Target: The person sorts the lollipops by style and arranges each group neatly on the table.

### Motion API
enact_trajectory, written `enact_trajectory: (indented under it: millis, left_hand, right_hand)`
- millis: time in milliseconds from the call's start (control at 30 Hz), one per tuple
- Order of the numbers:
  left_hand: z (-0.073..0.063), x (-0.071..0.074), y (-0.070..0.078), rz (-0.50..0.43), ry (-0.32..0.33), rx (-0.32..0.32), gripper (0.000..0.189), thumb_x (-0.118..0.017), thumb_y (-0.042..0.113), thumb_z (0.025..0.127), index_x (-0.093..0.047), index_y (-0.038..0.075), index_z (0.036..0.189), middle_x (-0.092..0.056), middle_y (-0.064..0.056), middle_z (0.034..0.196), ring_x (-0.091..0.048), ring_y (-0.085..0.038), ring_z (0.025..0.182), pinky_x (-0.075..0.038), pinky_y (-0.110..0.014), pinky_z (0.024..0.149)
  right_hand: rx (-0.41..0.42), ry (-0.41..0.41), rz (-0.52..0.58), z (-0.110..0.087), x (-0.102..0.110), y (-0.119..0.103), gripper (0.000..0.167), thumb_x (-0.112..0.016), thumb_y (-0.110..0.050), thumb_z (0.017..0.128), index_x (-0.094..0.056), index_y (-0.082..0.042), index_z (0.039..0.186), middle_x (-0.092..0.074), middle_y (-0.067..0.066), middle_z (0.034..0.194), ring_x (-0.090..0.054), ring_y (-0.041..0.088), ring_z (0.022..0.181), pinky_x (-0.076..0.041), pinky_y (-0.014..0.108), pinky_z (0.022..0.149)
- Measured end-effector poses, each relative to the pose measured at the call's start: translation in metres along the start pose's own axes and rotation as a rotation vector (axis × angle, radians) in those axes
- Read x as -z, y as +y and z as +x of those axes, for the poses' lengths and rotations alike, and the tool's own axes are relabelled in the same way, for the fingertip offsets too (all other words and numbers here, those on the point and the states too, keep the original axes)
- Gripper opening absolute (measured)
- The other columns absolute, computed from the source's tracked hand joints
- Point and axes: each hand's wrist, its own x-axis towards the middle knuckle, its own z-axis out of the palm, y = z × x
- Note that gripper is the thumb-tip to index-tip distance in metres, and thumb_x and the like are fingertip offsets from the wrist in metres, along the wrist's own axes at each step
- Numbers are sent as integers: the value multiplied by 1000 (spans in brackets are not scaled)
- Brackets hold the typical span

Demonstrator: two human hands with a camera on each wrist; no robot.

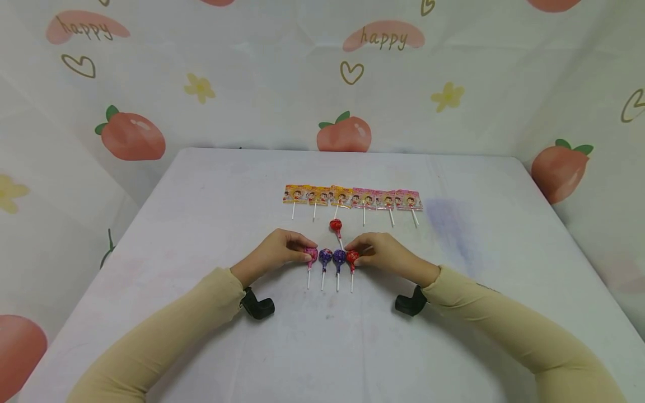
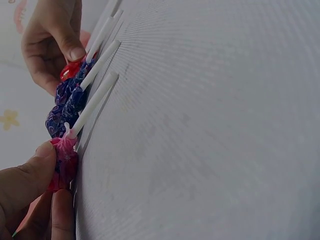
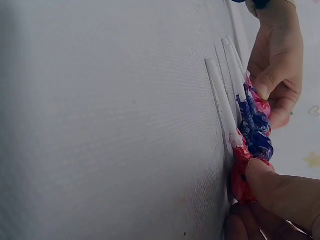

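Side by side on the table lie a pink lollipop (image 1: 311, 255), two dark blue-purple lollipops (image 1: 325, 257) and a red lollipop (image 1: 352, 257), their white sticks toward the person. My left hand (image 1: 276, 253) pinches the wrapped head of the pink one between thumb and fingers; the left wrist view shows the thumb on its pink wrapper (image 2: 62, 162). At the other end, my right hand (image 1: 392, 256) pinches the red head, seen close in the right wrist view as a red wrapper (image 3: 240, 180). Another red lollipop (image 1: 335, 225) lies just behind the row, its stick reaching toward the right fingers.
Farther back, several flat-wrapped lollipops form a row, yellow packets (image 1: 318, 195) on the left and pink packets (image 1: 386, 200) on the right. The white table (image 1: 201, 196) meets a patterned cloth backdrop (image 1: 272, 84). Black wrist devices (image 1: 410, 302) hang near both cuffs.
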Motion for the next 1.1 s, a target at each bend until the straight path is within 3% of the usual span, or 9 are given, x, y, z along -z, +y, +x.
enact_trajectory:
  millis: [467,667,900,1100]
  left_hand:
    - [-1,-1,2,-3,0,0,25,-77,10,83,-75,10,107,-73,-4,103,-61,-10,89,-47,-26,80]
    - [-1,0,3,-2,3,5,25,-77,10,82,-75,9,108,-73,-4,103,-61,-10,91,-47,-26,82]
    - [0,0,2,24,4,12,25,-77,12,83,-75,11,108,-73,-3,103,-62,-10,91,-48,-28,83]
    - [1,0,1,30,-1,-2,26,-77,13,82,-75,10,108,-73,-3,102,-62,-10,89,-49,-27,81]
  right_hand:
    - [-8,-11,0,0,1,-1,32,-75,-6,83,-69,-3,114,-71,10,109,-65,23,105,-53,35,89]
    - [-39,7,34,3,11,-7,32,-72,-6,85,-68,-2,116,-69,11,114,-65,24,107,-51,37,92]
    - [-106,70,126,17,32,-13,32,-69,-12,90,-66,-4,120,-66,12,123,-62,26,113,-50,42,94]
    - [-70,101,193,36,42,-9,37,-69,-14,91,-62,-4,126,-63,14,127,-60,28,116,-48,45,96]
